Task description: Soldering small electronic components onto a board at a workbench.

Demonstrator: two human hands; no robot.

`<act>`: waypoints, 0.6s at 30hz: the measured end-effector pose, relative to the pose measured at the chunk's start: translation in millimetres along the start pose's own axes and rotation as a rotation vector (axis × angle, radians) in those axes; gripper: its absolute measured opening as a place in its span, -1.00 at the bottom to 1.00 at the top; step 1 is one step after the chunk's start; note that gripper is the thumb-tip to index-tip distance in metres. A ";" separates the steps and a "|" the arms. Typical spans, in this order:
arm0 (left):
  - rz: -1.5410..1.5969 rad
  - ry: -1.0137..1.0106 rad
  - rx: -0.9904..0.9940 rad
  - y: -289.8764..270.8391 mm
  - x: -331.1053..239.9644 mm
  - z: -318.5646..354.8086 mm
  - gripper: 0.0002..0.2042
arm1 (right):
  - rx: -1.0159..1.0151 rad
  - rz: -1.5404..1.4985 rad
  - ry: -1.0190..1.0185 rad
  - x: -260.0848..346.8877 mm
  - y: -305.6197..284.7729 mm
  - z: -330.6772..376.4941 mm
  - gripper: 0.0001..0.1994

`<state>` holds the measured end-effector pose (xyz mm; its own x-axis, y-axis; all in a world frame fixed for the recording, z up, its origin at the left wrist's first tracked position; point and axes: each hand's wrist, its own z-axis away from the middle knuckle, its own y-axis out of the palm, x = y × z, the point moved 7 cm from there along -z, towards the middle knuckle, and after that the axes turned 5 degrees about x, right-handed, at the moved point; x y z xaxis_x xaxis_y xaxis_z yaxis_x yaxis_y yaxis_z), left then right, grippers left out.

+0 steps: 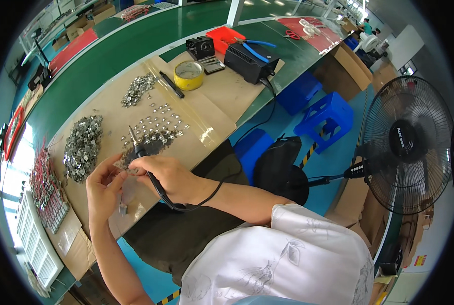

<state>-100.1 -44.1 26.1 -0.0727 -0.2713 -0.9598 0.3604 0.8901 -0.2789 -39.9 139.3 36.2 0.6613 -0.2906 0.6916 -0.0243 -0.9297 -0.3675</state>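
My right hand [172, 178] grips a soldering iron [140, 150], its metal tip pointing away over the cardboard and its black cord looping back past my wrist. My left hand [104, 192] is closed in a pinch, its fingertips meeting those of my right hand. What the left fingers hold is too small and covered to make out. Below them a small pale connector [123, 208] shows. Just beyond the hands, small shiny metal parts [161, 129] lie scattered on the cardboard [211, 101]. A large heap of metal parts [83, 147] sits left of them, a smaller heap [138, 90] farther off.
Yellow tape [189, 75], a black pen-like tool [172, 85] and a black soldering station [249, 61] with blue-handled pliers [257, 50] stand farther back. Red-wired parts [46, 188] lie at left. A fan [407, 142] and blue stool [328, 119] are at right.
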 end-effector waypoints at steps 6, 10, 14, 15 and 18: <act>-0.135 -0.103 0.060 -1.2 -0.7 -6.1 -0.87 | -0.026 -0.003 -0.005 -2.5 0.0 -3.2 -0.71; -0.121 -0.108 0.089 0.1 1.5 -9.9 -0.92 | -0.056 0.021 -0.008 -3.5 -0.1 -2.7 -0.72; -0.079 -0.075 0.065 -0.3 6.0 -18.9 -0.91 | -0.037 0.066 -0.025 2.0 -0.8 -0.3 -0.71; -0.171 -0.032 0.034 -4.2 7.0 -22.2 -0.91 | -0.016 0.064 -0.039 4.8 1.3 1.4 -0.71; -0.364 0.023 0.005 -5.2 -3.8 -25.4 -0.91 | 0.051 0.079 -0.067 10.0 11.1 7.5 -0.66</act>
<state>-125.3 -38.4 30.4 -0.2176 -0.5617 -0.7982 0.3116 0.7350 -0.6022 -27.9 127.8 34.4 0.7073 -0.3453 0.6168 -0.0411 -0.8912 -0.4518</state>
